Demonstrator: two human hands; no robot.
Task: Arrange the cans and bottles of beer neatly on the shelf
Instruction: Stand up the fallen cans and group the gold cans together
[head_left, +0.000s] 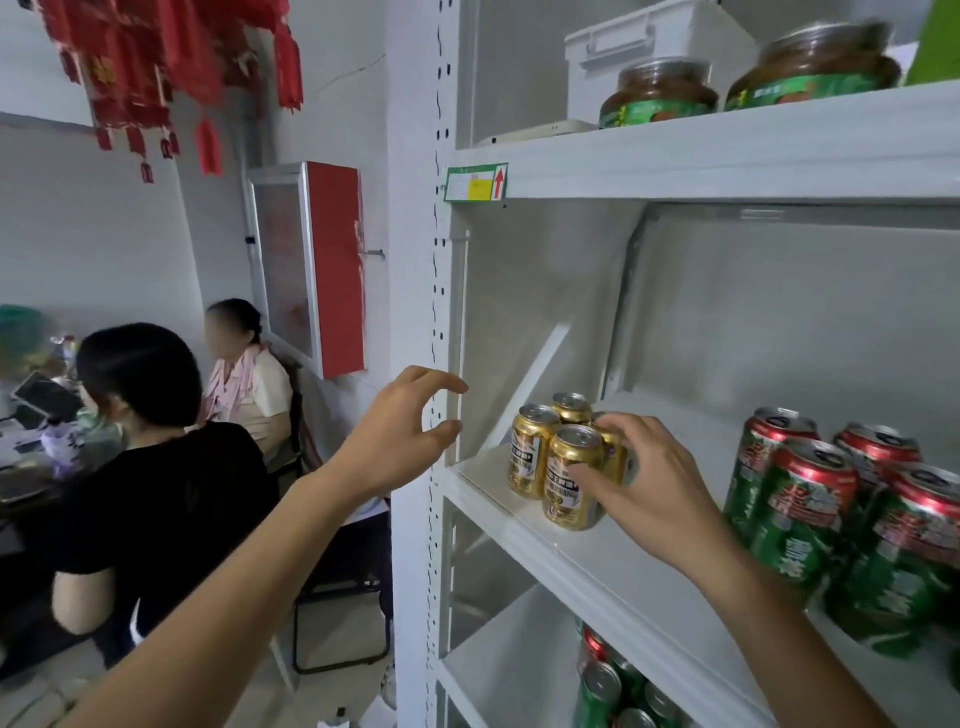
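Observation:
Several gold beer cans (530, 452) stand in a tight cluster at the left end of the white middle shelf (587, 556). My right hand (649, 483) wraps around the right side of the cluster, thumb on the front gold can (571, 478) and fingers on the can behind it. My left hand (400, 431) hovers in the air by the shelf's left upright, fingers curled apart and holding nothing. Several green and red beer cans (831, 509) stand grouped at the right of the same shelf.
The shelf above holds two brown jars (660, 93) and a white plastic box (628, 47). More green cans (608, 680) sit on the lower shelf. Two people (140, 457) sit at a cluttered desk to the left. A red wall cabinet (317, 265) hangs nearby.

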